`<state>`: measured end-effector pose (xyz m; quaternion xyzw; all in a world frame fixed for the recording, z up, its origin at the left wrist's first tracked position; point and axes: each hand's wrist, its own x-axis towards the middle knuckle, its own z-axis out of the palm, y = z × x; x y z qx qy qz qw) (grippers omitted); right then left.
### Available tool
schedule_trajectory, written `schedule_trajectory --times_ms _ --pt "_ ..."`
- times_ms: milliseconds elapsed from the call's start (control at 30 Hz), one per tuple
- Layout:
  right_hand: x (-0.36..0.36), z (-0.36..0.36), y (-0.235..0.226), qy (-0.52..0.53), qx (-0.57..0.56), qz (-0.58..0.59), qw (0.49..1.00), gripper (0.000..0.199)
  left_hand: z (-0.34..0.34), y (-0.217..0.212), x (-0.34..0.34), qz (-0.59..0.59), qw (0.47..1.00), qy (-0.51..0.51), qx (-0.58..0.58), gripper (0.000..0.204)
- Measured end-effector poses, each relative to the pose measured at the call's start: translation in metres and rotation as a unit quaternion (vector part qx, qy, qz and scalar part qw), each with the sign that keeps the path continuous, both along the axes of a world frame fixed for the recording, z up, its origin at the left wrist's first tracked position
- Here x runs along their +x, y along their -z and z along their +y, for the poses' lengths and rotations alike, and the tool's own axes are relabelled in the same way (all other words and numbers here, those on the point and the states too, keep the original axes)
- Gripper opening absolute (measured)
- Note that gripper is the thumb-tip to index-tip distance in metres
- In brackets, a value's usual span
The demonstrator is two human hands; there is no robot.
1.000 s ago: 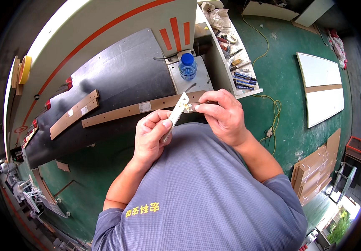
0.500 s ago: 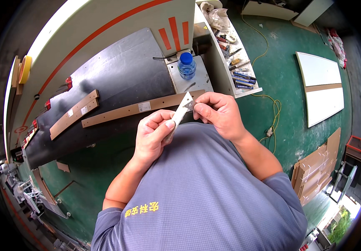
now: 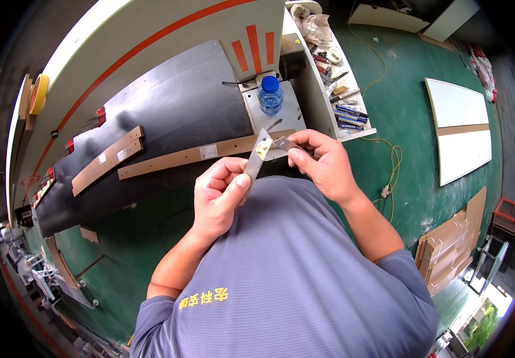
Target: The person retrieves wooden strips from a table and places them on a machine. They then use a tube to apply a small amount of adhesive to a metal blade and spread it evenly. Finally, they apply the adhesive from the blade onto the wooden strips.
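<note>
In front of my chest, my left hand (image 3: pixel 219 194) pinches a flat metal strip (image 3: pixel 256 161) between thumb and fingers. The strip tilts up to a slanted tip, and a yellowish patch marks its face near that end. A small grey metal blade (image 3: pixel 285 144) sticks out from between the thumb and fingers of my right hand (image 3: pixel 328 164). Its end reaches close to the patch; whether the two touch I cannot tell. Beyond my hands, a clear bottle with a blue cap (image 3: pixel 270 98) stands on a metal plate.
Long brown strips (image 3: pixel 180 156) with white labels lie on the black machine surface (image 3: pixel 186 89). To the right is a tray of hand tools (image 3: pixel 346 98). A yellow cable (image 3: pixel 396 161) runs over the green floor, near stacked cardboard (image 3: pixel 451 247) and a white panel (image 3: pixel 460 146).
The strip in my left hand has turned, bringing its grey face and yellowish patch into sight. More of the blade shows from my right hand, which has shifted slightly right.
</note>
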<state>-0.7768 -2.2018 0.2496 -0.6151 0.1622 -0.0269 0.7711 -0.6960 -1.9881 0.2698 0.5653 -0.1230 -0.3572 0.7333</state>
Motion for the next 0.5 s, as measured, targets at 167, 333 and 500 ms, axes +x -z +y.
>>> schedule_trajectory --times_ms 167,333,500 --pt "-0.012 0.013 -0.022 -0.076 0.134 0.007 0.988 0.024 -0.005 -0.005 -0.002 -0.114 0.989 -0.041 0.086 0.017" --pt "-0.009 0.020 -0.028 -0.098 0.140 0.036 0.985 0.026 -0.007 -0.002 -0.003 -0.209 0.969 -0.038 0.125 0.017" --pt "-0.007 0.023 -0.029 -0.100 0.165 0.054 0.980 0.023 -0.008 -0.001 -0.003 -0.250 0.959 -0.030 0.132 0.017"
